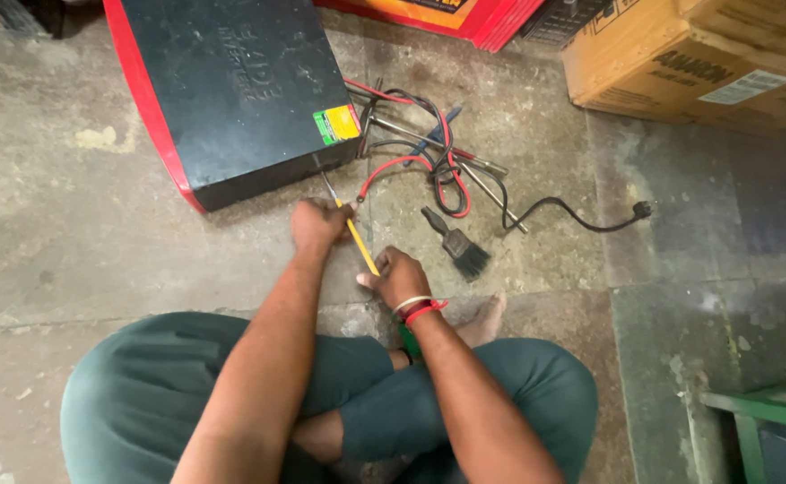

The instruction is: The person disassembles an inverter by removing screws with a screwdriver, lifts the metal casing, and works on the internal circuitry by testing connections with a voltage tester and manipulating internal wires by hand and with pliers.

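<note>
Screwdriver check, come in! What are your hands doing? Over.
Both hands on yellow screwdriver: left hand near shaft, right hand on handle. Tip at black box edge. Paintbrush, wires alongside.

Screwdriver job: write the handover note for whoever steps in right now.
Left hand: closed around the upper shaft of the yellow screwdriver, tip at the black box, near its front corner.
Right hand: grips the handle end.
Nearby on the floor: red and black cables, paintbrush, metal rods.
Done: tool placed. Left: whether any screw is out cannot be seen.
</note>
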